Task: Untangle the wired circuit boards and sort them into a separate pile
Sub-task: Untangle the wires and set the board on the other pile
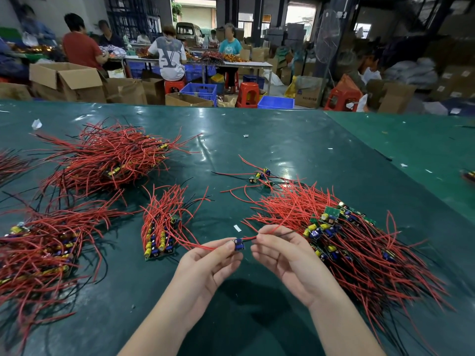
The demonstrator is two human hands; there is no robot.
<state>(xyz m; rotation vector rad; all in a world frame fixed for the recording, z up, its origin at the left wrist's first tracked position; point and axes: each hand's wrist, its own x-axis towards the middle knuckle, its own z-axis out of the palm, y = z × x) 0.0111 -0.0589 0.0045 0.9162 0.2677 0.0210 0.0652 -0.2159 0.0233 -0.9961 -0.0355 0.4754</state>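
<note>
The left hand [209, 258] pinches a small circuit board with a blue capacitor [239, 244] between thumb and fingertips, its other fingers loosely curled, while the right hand [279, 250] pinches that board's red and black leads [250, 238] just beside it, both held above the dark green glossy counter [282, 150]. The leads run on to the right into the large tangled heap of red-wired green boards [341, 235], so a firm pull could likely drag neighbouring boards along, tighten a snag, or strain the soldered joint where wire meets board; a loose pinch could likely let the board drop back into the heap. The held board is tiny, mostly hidden by the fingertips, with only its blue part and the wire roots showing. To the left lies a small neat stack of boards with red wires fanning away [160, 235], probably the sorted pile, and larger red bundles [108, 155] lie beyond it.
</note>
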